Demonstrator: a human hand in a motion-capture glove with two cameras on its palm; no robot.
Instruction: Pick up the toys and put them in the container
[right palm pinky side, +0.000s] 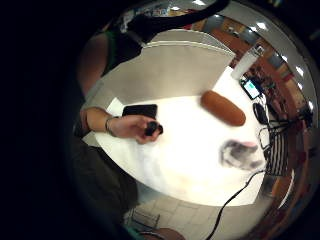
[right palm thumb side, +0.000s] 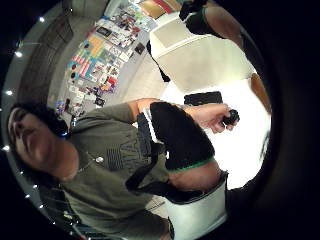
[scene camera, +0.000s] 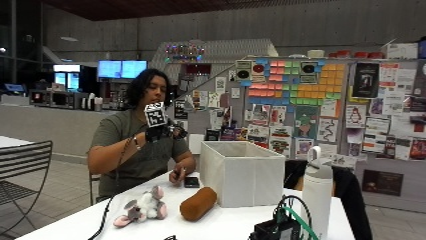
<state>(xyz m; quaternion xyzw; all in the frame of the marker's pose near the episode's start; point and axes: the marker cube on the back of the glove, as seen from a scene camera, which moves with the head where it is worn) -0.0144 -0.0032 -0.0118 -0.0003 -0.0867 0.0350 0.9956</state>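
Observation:
In the outside view my gloved right hand (scene camera: 162, 132) is raised in front of the person's chest, well above the table, with nothing in it. A brown cylinder plush toy (scene camera: 198, 203) (right palm pinky side: 223, 107) lies on the white table (scene camera: 219, 225), just in front of the white fabric container (scene camera: 243, 172) (right palm pinky side: 170, 70). A grey and pink mouse plush (scene camera: 143, 206) (right palm pinky side: 240, 154) lies left of it, nearer the table's edge. The bare left hand (scene camera: 178, 175) (right palm pinky side: 135, 127) rests on the table and holds a small black object.
A black phone (scene camera: 192, 181) (right palm pinky side: 140, 110) lies beside the bare hand. A white bottle (scene camera: 317, 192) and a black device with cables (scene camera: 283, 227) stand at the front right. A metal chair (scene camera: 23, 172) stands to the left.

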